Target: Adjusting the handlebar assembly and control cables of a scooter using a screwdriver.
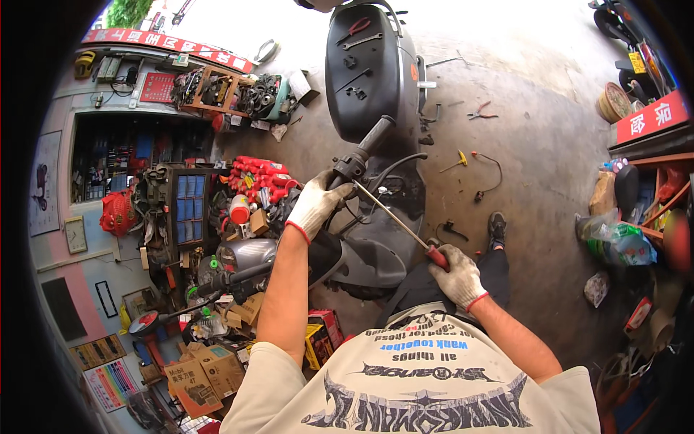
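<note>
Both my hands wear white work gloves with red cuffs. My left hand (316, 208) is closed around the black switch housing (350, 168) on a scooter's handlebar, just inboard of the rubber grip (379, 133). In my right hand (457, 278) is a long screwdriver (395, 217), held by its red handle. Its shaft slants up and left, and the tip reaches the housing beside my left fingers; whether it sits in a screw is too small to tell. A brake lever (399, 163) curves out to the right of the housing.
On the scooter's black seat (354, 98) lie pliers (356, 29), a wrench (363, 41) and small parts. Another pair of pliers (481, 112), a yellow-handled tool (457, 162) and a cable (497, 168) lie on the floor. Red bottles (259, 176) and cardboard boxes (206, 380) crowd the left.
</note>
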The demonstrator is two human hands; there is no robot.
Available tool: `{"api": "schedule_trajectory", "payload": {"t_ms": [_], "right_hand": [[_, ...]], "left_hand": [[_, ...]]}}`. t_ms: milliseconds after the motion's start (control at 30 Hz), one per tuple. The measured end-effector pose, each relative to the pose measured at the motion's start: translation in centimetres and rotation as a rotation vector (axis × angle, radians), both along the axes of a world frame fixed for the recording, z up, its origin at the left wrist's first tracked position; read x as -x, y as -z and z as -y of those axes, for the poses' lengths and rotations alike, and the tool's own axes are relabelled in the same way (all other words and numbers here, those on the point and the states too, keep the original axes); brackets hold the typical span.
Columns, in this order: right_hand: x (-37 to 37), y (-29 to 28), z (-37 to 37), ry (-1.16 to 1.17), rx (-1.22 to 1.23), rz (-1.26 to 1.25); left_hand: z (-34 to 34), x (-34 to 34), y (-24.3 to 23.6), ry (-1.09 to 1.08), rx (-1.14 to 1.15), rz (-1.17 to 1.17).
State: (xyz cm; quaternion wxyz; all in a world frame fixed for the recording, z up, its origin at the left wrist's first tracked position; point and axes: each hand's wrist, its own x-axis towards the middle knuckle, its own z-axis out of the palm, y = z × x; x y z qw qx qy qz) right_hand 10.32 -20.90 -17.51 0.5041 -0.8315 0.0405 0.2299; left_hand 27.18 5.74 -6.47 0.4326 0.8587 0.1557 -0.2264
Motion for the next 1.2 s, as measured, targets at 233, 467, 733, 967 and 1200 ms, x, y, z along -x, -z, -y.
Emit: {"api": "schedule_trajectory", "payload": {"t_ms": [233,467,733,967,1200], "right_hand": [[-1.1,-0.6,0.4,-0.052,-0.039,-0.076],[-1.2,-0.1,0.5,-0.089,-0.073,-0.121],[-1.0,-0.3,0.8,-0.09,-0.156,-0.259],[-1.1,-1.0,-0.2,0.011,0.138,-0.211],[-1.1,0.8,-2.0,-0.007,0.31,-0.25]], "left_hand": [[0.0,0.1,0.4,-0.034,-0.001,-0.047],[0.9,0.0,-0.1,0.043,-0.072,-0.021],[0.0,0.0,0.6,0.025,-0.06,-0.044],[0.2,0.0,-0.1,0.127,-0.338,-0.041],[-0.2,0.0,0.1,0.177,-0.275,-0.048]]}}
